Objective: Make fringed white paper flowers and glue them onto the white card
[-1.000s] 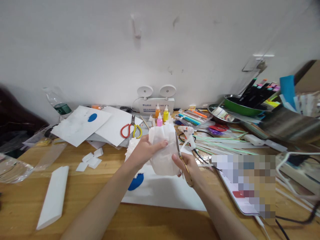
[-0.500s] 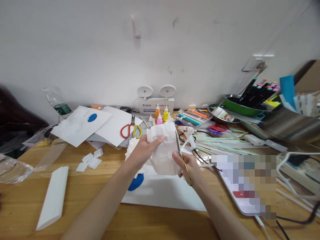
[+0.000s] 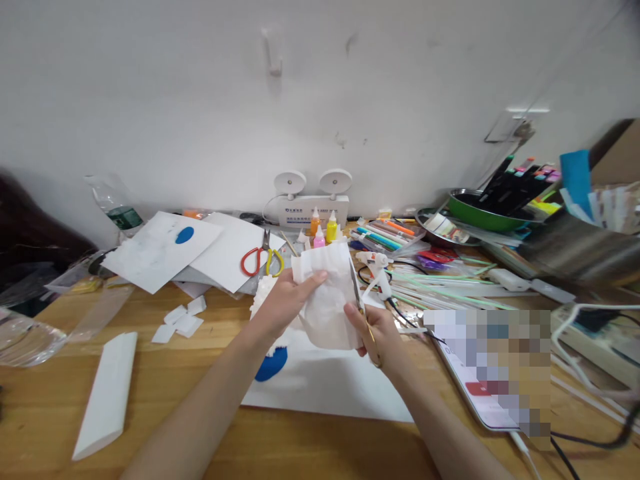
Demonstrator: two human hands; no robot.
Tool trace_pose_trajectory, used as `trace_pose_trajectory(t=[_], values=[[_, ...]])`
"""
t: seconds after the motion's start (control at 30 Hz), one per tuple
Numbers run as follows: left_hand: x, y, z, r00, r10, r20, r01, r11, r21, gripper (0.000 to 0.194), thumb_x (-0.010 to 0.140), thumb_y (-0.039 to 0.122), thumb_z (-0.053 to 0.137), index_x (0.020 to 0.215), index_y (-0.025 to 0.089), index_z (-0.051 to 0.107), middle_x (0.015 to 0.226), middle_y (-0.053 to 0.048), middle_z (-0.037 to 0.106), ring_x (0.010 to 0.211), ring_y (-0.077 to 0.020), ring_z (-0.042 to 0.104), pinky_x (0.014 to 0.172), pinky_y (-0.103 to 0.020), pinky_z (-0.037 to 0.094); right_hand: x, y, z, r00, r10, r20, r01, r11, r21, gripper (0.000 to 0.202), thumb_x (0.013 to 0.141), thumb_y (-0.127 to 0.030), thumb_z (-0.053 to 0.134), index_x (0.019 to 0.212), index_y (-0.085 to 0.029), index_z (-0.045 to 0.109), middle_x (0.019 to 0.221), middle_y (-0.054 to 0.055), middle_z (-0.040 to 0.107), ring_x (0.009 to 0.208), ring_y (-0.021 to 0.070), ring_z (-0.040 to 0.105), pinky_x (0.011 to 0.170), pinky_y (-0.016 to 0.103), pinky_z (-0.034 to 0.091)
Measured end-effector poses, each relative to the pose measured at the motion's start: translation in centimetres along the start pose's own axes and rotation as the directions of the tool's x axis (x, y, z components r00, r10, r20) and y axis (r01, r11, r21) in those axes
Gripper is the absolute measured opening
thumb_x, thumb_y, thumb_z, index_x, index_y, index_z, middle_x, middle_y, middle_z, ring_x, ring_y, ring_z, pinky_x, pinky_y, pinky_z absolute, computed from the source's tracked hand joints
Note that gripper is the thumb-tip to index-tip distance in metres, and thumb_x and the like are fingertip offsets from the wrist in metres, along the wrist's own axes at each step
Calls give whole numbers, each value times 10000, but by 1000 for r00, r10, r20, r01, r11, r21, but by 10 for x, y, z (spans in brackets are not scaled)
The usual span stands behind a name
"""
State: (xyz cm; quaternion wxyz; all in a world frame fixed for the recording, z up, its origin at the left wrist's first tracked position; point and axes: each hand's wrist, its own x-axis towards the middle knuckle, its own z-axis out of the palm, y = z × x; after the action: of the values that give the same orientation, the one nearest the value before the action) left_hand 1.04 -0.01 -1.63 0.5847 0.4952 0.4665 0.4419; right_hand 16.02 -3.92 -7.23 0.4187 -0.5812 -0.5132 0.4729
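My left hand (image 3: 287, 297) grips a piece of thin white paper (image 3: 330, 313) by its left side, thumb across the front. Closed around gold-handled scissors (image 3: 371, 341), my right hand (image 3: 377, 333) sits at the paper's right edge. The scissor blades point up along that edge; whether they are parted is hard to make out. Below lies a white sheet (image 3: 330, 390) with a blue patch (image 3: 271, 365) and a clump of crumpled white bits (image 3: 263, 297), partly hidden behind my left hand and wrist.
Small white paper squares (image 3: 189, 325) and a folded white paper roll (image 3: 107, 393) lie to the left. Behind are red-and-yellow-handled scissors (image 3: 263, 257) and paint bottles (image 3: 331, 229). A glue gun (image 3: 377, 270), plastic sticks (image 3: 440, 290) and a phone (image 3: 480, 387) with cables are on the right.
The white paper has shifted very slightly up and to the left. Both hands keep their hold on paper and scissors, almost in the same place.
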Motion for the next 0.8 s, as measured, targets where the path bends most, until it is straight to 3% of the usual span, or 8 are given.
trace_pose_trajectory(t=[0.8], values=[[3,-1,-3,1000,5,-24,-5,1000,-24,372,643,406,664,915,158,614,877,-74,679,774,-183,624,693,-288,495,-2,-2,0,1000,5,19,-5,999,31,523,660,-665,495,470,-198,359,309,-49,401,250,69,374,270,176,260]])
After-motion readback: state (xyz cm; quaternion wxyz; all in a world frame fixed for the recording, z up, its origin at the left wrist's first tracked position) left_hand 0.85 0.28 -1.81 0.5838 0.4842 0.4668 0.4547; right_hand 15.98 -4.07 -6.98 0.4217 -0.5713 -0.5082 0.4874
